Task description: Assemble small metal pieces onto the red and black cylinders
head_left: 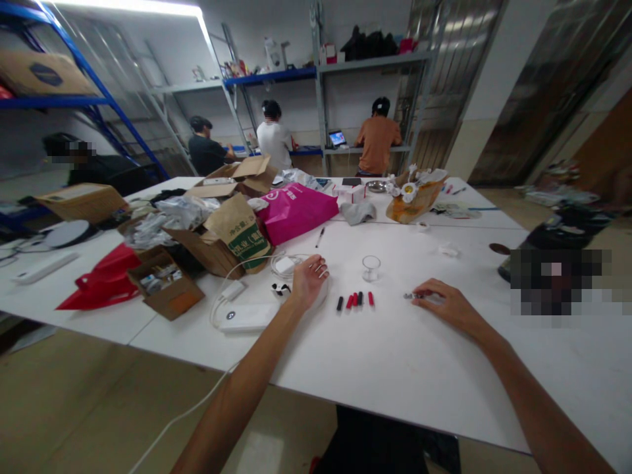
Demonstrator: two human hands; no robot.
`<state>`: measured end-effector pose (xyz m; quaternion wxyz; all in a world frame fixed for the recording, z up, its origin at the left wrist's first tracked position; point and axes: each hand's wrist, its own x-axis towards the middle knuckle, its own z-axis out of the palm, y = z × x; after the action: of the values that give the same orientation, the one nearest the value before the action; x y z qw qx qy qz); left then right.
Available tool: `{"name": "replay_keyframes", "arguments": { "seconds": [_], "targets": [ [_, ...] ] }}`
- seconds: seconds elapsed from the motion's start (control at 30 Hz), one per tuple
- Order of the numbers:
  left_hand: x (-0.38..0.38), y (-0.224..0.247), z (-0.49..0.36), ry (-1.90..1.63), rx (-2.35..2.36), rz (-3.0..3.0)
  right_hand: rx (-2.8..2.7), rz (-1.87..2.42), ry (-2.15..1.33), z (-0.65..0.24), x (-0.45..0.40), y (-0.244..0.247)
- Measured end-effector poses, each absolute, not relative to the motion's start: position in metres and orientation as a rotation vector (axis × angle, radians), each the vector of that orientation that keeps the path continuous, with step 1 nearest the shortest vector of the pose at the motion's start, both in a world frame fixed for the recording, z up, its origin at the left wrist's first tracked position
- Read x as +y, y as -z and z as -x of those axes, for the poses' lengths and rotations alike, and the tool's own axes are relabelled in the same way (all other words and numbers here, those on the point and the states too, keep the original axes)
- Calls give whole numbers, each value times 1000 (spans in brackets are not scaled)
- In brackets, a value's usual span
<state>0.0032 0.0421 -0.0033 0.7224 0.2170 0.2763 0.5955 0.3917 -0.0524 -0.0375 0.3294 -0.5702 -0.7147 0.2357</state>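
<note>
From the head view, we've got two hands well apart over the white table. Our right hand has a small metallic piece pinched at its fingertips, right of the clear glass cup; what exactly it is, we can't make out. Our left hand looks bare, fingers loosely curled, near the white power strip. Between the hands, five little red and black tubes sit just nearer us than the cup. The danger, as we judge it? A loose pinch could drop that piece; a low sweep inward could scatter the tubes or topple the cup. And the white cable passes by our left forearm: one snag might drag the strip.
</note>
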Motion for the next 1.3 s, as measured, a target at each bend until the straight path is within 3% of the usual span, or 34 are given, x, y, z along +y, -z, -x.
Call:
{"name": "replay_keyframes", "arguments": {
  "seconds": [1.3],
  "targets": [
    [41, 1, -4, -1301, 635, -482, -1848, 1528, -613, -391, -54, 38]
  ]
}}
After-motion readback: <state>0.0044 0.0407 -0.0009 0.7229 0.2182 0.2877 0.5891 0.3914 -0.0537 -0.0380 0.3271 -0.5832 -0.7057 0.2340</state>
